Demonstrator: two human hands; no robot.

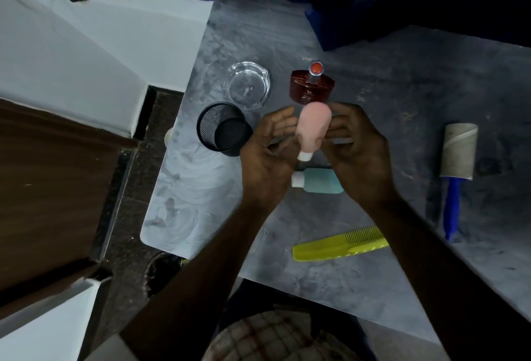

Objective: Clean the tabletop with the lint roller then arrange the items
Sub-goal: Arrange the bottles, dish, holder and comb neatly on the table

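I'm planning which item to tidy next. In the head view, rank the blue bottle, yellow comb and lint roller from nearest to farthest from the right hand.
From the right hand:
1. Blue bottle, lying just below the hand, partly hidden by it.
2. Yellow comb, lower down, near the forearm.
3. Lint roller, far off to the right.

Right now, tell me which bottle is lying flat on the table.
The blue bottle, lying on its side below the hands, white cap pointing left. The pink bottle is held up between both hands; the red perfume bottle stands upright.
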